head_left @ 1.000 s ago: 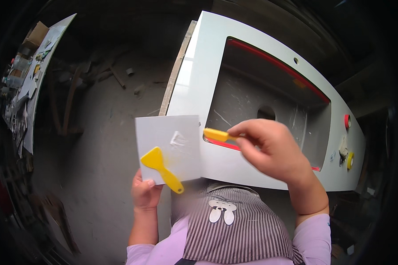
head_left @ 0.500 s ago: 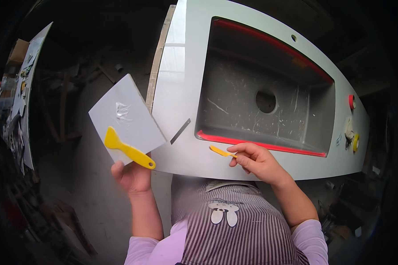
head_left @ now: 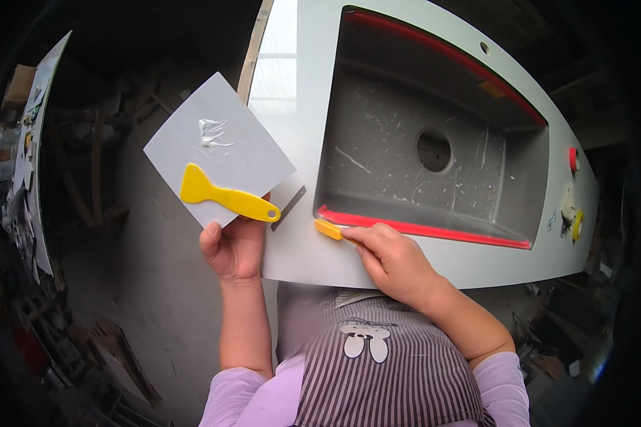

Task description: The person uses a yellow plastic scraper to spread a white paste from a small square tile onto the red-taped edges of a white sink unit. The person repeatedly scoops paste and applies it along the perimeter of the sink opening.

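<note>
My left hand [head_left: 238, 250] holds a flat white board [head_left: 253, 146] from below at its near corner, fingers underneath. A smear of clear or whitish paste [head_left: 212, 135] lies on the board, and a yellow plastic scraper [head_left: 224, 197] rests across its near part, its handle end over the edge. In my right hand [head_left: 400, 265], closed, is a small orange spatula [head_left: 328, 228]. Its blade is at the near left corner of the dark grey sink [head_left: 377, 192], against the white countertop [head_left: 299, 262]. Red tape [head_left: 434, 232] runs along the sink's near edge.
A thin dark blade [head_left: 297, 197] lies on the countertop, partly behind the scraper's handle. At the right end are a red tape roll [head_left: 574, 159], a yellow tape roll [head_left: 577, 226] and a crumpled pale cloth [head_left: 568, 203]. A cluttered board [head_left: 43, 149] stands far left.
My right hand has brought the spatula left and down to the sink's near left corner. The board in my left hand has risen and shifted right, carrying the scraper.
</note>
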A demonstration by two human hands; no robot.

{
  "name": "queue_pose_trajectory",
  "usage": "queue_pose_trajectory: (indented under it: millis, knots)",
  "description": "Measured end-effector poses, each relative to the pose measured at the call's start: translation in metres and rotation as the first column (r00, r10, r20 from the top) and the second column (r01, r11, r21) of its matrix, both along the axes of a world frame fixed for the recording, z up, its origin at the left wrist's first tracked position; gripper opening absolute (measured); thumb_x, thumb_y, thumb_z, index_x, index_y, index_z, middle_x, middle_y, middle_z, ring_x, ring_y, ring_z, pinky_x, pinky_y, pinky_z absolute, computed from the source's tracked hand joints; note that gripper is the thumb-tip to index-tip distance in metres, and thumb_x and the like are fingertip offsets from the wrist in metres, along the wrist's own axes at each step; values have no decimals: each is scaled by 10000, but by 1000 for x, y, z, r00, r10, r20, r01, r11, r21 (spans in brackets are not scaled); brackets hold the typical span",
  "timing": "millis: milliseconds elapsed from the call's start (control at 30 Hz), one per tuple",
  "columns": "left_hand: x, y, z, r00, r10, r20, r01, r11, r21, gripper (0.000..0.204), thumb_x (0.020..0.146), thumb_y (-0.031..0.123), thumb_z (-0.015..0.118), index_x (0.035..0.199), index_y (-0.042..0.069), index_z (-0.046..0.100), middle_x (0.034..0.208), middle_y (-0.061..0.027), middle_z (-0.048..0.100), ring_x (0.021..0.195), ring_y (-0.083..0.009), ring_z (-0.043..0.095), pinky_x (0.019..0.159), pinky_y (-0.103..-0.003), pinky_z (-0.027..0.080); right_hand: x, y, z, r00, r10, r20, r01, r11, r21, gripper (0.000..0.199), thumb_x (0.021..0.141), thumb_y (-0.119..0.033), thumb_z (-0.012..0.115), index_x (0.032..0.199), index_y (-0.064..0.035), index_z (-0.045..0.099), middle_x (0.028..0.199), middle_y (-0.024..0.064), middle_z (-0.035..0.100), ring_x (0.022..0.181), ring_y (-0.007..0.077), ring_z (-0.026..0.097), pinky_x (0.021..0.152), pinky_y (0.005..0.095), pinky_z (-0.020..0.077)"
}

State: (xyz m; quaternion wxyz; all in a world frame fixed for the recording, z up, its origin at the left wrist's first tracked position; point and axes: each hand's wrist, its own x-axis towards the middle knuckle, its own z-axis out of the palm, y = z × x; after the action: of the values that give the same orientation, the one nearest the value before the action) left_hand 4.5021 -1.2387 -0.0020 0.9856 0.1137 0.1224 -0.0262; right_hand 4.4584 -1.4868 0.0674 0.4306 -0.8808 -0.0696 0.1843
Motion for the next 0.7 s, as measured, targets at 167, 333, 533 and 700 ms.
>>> queue_pose_trajectory:
  millis: [167,333,533,700]
  knots:
    - [1,-2,4,1000,-5,-3,5,1000,-1,719,731,76,679,1409,121,445,1409,-71,508,1327,-287,446,1162,-584,214,3,2,-2,999,26,39,-25,999,-21,290,900,-48,569,1183,-87,619,872,132,583,722,301,602,640,391,501]
    - [1,0,2,1000,-2,-24,2,1000,-7,722,720,69,685,1401,113,449,1402,-66,511,1315,-278,453,1163,-575,218,9,4,3,999,39,-7,-39,997,-66,299,884,-15,567,1175,-47,630,887,137,627,792,279,616,716,363,507]
    - [-3,4,-4,999,6,-42,-6,1000,6,714,719,68,682,1395,96,451,1394,-67,515,1305,-275,461,1160,-569,231,10,7,2,999,51,17,-49,995,-86,296,878,-15,570,1165,-45,634,876,137,624,790,281,615,707,374,508]
    - [-4,4,-5,997,17,-69,-17,1000,6,711,712,64,684,1385,91,456,1387,-71,519,1299,-273,464,1168,-558,226,16,4,12,995,99,30,-92,979,-184,296,847,-11,587,1128,-63,665,865,132,620,762,297,622,674,386,510]
